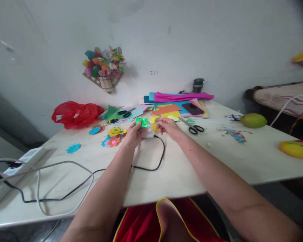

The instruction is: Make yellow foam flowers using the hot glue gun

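Note:
In the head view my left hand grips a small shiny green packet between thumb and fingers above the table. Close on its right, my right hand has its fingers pinched together. Yellow pieces show at those fingertips, but whether they are held or lie behind is unclear. Under the hands rests a white object, mostly hidden, with a black cable running from it. Yellow paper flowers and an orange paper flower lie left of my left hand. Black-handled scissors lie right of my right hand.
Coloured sheets, a dark phone and more scissors lie along the wall. A red plastic bag sits at back left. A power strip with looping cables occupies the left. Mango-like fruits are at right.

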### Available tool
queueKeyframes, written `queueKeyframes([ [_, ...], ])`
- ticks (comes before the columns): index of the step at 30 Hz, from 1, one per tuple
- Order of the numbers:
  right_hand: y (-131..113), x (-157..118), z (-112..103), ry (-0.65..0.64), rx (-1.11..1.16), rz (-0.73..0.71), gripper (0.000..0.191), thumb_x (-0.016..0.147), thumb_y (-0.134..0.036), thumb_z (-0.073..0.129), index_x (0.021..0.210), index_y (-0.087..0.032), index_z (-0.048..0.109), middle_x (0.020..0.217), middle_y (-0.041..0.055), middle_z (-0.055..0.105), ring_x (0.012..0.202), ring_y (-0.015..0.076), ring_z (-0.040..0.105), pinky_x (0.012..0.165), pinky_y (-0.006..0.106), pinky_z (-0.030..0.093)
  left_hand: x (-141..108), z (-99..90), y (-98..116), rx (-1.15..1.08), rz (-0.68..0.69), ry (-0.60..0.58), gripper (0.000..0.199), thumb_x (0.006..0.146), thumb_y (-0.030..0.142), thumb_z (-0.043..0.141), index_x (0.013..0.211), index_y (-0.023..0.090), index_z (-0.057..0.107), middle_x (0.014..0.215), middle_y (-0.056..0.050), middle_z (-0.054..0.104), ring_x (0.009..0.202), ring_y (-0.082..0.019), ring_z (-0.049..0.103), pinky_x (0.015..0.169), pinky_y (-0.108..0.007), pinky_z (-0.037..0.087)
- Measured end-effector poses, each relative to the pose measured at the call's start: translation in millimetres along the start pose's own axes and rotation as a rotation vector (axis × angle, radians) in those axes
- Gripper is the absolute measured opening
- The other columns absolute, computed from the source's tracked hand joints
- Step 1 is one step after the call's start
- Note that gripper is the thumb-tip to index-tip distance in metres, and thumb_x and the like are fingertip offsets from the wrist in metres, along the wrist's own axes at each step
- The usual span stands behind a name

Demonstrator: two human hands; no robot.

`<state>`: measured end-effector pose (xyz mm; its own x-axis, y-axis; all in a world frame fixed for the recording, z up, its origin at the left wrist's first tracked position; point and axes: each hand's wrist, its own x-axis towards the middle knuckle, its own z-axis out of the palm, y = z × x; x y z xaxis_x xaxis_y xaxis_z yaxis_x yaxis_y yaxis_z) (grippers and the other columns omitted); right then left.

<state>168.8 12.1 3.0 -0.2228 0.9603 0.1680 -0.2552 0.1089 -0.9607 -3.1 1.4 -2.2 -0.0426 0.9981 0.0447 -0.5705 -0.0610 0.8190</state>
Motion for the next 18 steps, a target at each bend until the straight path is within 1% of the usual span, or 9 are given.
queueKeyframes([
  [3,-3.4,-1.9,0.2,-0.006,0.076,0.038,0.008,0.079,-0.015,0.051,0.083,-0.012,0.058,0.064,0.0015,0.063,0.045,0.0073,0.053,0.041,0.019,0.044,0.1,0.2,0.1,0.003,0.004,-0.001,0.021,0.068,0.019,0.069,0.081,0.016,0.052,0.062,0.002,0.061,0.049,-0.01,0.059,0.054,-0.023,0.053],
  [5,-5.9,-3.4,0.2,-0.016,0.113,0.062,0.007,0.08,-0.015,0.052,0.082,-0.012,0.058,0.065,0.0027,0.064,0.047,0.008,0.054,0.044,0.02,0.045,0.2,0.0,0.0,0.002,0.01,-0.008,0.021,0.068,0.018,0.069,0.081,0.016,0.053,0.063,0.001,0.062,0.049,-0.01,0.059,0.053,-0.023,0.053],
  [10,-8.5,-4.6,-0.3,-0.034,0.158,0.092,0.005,0.078,-0.012,0.055,0.082,-0.012,0.058,0.065,0.0035,0.065,0.051,0.0091,0.057,0.048,0.021,0.048,0.7,-1.6,-0.4,-0.002,0.019,-0.019,0.019,0.068,0.018,0.069,0.081,0.016,0.055,0.063,0.001,0.062,0.05,-0.01,0.059,0.054,-0.024,0.053],
  [12,-7.4,-3.5,-0.7,-0.036,0.154,0.091,0.008,0.075,-0.01,0.058,0.082,-0.012,0.058,0.066,0.0033,0.065,0.052,0.0091,0.058,0.05,0.022,0.049,0.5,-1.9,-0.3,-0.001,0.02,-0.024,0.019,0.068,0.018,0.069,0.081,0.016,0.055,0.064,0.001,0.062,0.05,-0.01,0.06,0.055,-0.024,0.054],
  [15,-4.6,-1.8,-1.6,-0.021,0.117,0.065,0.009,0.07,-0.014,0.065,0.076,-0.012,0.058,0.062,0.0019,0.064,0.047,0.0084,0.055,0.044,0.021,0.046,0.0,-1.6,0.2,-0.001,0.019,-0.027,0.017,0.07,0.018,0.067,0.081,0.016,0.055,0.064,0.001,0.062,0.05,-0.01,0.06,0.054,-0.023,0.053],
  [18,-2.4,-1.6,-2.1,-0.019,0.052,0.039,0.021,0.066,-0.029,0.07,0.065,-0.013,0.056,0.055,-0.0002,0.06,0.04,0.0066,0.048,0.035,0.019,0.038,-0.4,-0.4,0.7,0.009,0.015,-0.017,0.018,0.07,0.018,0.068,0.08,0.016,0.054,0.062,0.001,0.061,0.049,-0.01,0.06,0.054,-0.023,0.053],
])
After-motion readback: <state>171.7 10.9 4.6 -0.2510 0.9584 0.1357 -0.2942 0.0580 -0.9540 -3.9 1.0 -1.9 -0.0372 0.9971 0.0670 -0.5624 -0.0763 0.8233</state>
